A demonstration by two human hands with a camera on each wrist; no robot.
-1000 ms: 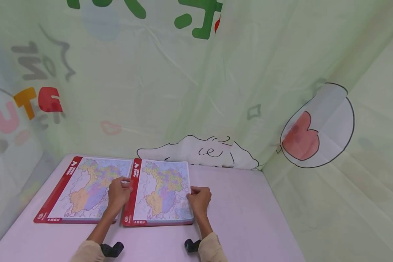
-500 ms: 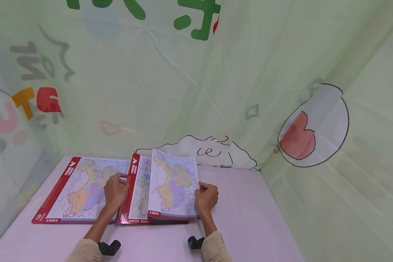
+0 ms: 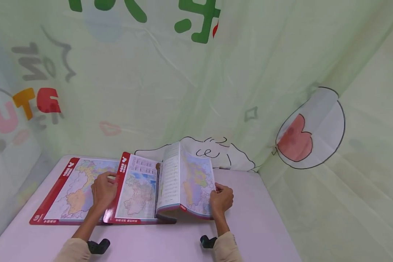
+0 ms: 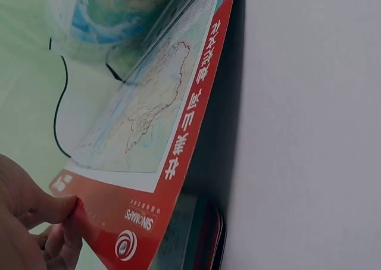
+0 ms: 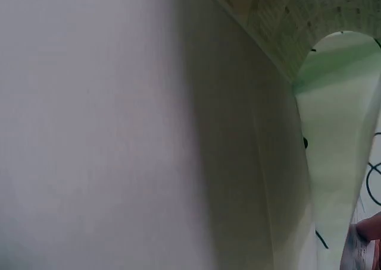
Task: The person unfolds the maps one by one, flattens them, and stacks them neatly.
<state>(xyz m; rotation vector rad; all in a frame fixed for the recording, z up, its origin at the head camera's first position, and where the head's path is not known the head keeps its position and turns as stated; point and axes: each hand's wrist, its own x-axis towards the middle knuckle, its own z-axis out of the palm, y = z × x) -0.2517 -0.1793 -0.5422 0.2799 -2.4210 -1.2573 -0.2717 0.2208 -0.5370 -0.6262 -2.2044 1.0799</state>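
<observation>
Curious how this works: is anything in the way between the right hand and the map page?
Nothing visible stands between: the right hand directly grips the map page by its right edge.

Head view forward-down across desk (image 3: pixel 255 218), wrist views close and low, head and left wrist sharing open booklet (image 3: pixel 168 178)

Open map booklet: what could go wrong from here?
The left hand pinches the red-bordered sheet at its edge, so it could crease there. The right hand holds the map page by its edge, bowed above the table; it might slip loose. The sheet reaches over the other map, which could get dragged.
</observation>
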